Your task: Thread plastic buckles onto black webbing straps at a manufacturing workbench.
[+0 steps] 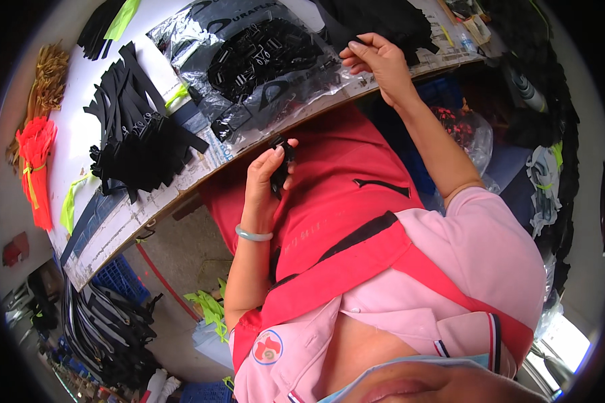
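Note:
My left hand (265, 171) is closed round a small black piece (280, 176), perhaps a plastic buckle with webbing, just off the table's near edge. Over the table, my right hand (381, 64) is raised with thumb and fingers pinched together beside black fabric (390, 27). What lies between those fingertips, if anything, I cannot make out. Between and beyond the hands lies a clear plastic bag (188, 50), with a heap of black plastic buckles (265, 60) showing in it. Left of the bag is a bundle of black webbing straps (138, 134).
The white tabletop (70, 158) has a worn, curving near edge. Red strips (35, 168) tied in a bundle and tan strips (47, 74) stand at the far left. Dark straps (104, 329) hang below the table, near a blue crate (122, 279). A red apron (336, 181) covers my lap.

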Demonstrator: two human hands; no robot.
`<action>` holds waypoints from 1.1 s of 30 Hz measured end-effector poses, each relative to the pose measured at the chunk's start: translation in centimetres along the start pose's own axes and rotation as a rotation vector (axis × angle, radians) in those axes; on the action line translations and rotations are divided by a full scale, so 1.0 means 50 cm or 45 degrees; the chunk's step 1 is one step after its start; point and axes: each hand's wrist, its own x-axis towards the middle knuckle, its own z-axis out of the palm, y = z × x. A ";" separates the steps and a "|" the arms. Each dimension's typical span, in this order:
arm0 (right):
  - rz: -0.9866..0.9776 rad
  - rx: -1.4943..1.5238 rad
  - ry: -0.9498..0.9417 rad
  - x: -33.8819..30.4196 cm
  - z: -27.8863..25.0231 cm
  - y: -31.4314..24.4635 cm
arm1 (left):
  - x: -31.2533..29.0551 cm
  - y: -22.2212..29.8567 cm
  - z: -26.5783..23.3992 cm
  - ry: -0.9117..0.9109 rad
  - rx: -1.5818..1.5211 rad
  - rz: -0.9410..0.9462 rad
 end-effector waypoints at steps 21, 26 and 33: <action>0.656 0.394 -0.856 0.007 0.216 0.071 | -0.108 -0.011 -0.105 0.247 1.507 0.734; 0.275 0.729 -0.834 0.291 0.089 -0.041 | -0.196 -0.002 -0.165 0.477 1.588 0.485; 0.081 -0.019 -0.899 0.163 0.169 -0.073 | -0.201 0.015 -0.196 0.828 1.392 1.117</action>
